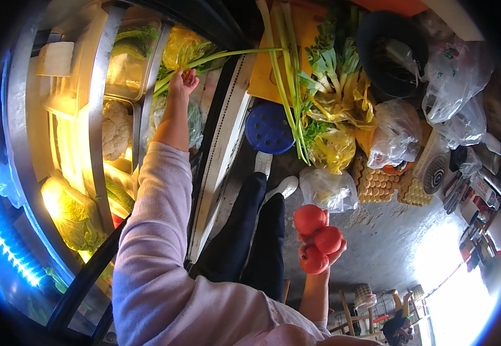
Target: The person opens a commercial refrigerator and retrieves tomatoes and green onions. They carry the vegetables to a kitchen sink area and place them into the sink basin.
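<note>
My left hand [184, 82] reaches into the lit refrigerated case, at long green stalks [229, 53] and a yellow plastic bag [181, 45]. Its fingers are half curled; whether they grip a stalk, I cannot tell. Three red tomatoes [328, 240] are gathered in my right hand [336, 256], held out above the floor. Beside my left forearm, a clear bag of greens [194, 123] lies in the case. A cauliflower [116, 129] sits in a metal tray to its left, with ridged green gourds [133, 41] in another tray above.
The case's pale lower sill [216, 173] runs alongside my legs. A blue perforated stool [270, 127] stands near my shoes. Leafy vegetables in yellow bags [332, 149], egg trays [374, 179] and a dark basin [391, 52] crowd the right. Farther back, a person [400, 322] is near some chairs.
</note>
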Action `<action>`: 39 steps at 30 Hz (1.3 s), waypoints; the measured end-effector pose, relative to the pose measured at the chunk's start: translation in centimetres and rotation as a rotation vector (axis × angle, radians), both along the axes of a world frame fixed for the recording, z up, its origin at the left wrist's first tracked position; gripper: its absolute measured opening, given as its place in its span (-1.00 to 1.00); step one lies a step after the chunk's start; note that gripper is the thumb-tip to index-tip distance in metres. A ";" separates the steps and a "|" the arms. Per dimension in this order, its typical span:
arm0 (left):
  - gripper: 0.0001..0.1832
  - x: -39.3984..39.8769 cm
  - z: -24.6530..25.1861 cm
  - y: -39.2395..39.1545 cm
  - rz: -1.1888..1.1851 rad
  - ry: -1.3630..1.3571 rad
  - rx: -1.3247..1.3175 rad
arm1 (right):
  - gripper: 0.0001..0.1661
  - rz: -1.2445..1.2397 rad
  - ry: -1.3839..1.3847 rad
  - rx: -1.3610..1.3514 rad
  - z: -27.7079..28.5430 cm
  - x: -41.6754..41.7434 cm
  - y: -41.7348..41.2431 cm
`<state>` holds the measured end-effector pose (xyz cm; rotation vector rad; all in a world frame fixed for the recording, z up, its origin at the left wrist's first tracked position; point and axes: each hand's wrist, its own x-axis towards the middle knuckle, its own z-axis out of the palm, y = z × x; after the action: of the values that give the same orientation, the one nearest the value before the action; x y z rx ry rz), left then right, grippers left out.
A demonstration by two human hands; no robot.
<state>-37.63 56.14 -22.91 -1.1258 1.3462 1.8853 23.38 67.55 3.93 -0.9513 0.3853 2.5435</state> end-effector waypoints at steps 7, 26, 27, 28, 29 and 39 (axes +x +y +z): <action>-0.69 -0.5 -1.5 -1.1 -0.022 0.279 -0.243 | 0.17 0.041 -0.040 -0.002 -0.9 -0.7 -0.4; -0.51 4.7 0.7 -7.3 -1.162 1.080 -1.722 | 0.15 0.044 0.028 -0.027 -2.2 -1.3 0.6; -0.50 4.9 1.3 -6.7 -1.221 0.991 -1.660 | 0.14 0.013 -0.011 -0.038 -2.2 -1.4 0.2; -0.49 4.9 2.1 -5.9 -1.270 0.898 -1.595 | 0.14 -0.011 -0.050 -0.045 -2.2 -1.4 0.2; -0.49 4.6 2.8 -4.8 -1.320 0.806 -1.525 | 0.13 -0.039 -0.092 -0.051 -2.2 -1.6 0.0; -0.80 -6.6 -5.4 -13.0 -0.866 0.871 -1.471 | 0.10 -0.013 -0.016 -0.105 -3.0 -0.4 0.2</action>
<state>-44.19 43.19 -28.28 0.0974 3.1675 0.4539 22.93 67.76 0.93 -1.0029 0.5226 2.5233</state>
